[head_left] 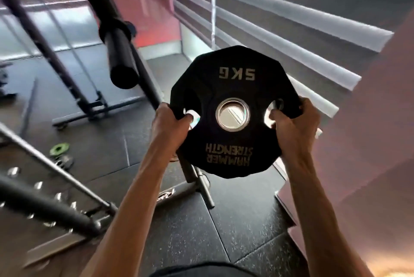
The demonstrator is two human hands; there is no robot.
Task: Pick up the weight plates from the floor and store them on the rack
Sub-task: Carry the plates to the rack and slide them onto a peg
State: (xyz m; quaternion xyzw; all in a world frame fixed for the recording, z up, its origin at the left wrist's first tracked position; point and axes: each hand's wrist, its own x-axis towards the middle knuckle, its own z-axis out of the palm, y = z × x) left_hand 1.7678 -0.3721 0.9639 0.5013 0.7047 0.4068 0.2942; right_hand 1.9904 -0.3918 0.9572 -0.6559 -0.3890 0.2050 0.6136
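Aloft, fingers of left hand and right hand clutch plate — bar sleeve nearby.

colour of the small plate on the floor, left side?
Bright green small plate, seen in the head view.

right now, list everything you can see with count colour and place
weight plate: one, black, marked 5KG, held up at centre
small plates: two, one green and one grey, together on the floor at left
thick bar: one, black, up and left of the weight plate
metal frame: one, black, standing at left
blinds: one set, grey, on the right
floor: black tiles, below
left hand: one, grips the weight plate's left grip hole
right hand: one, grips its right grip hole
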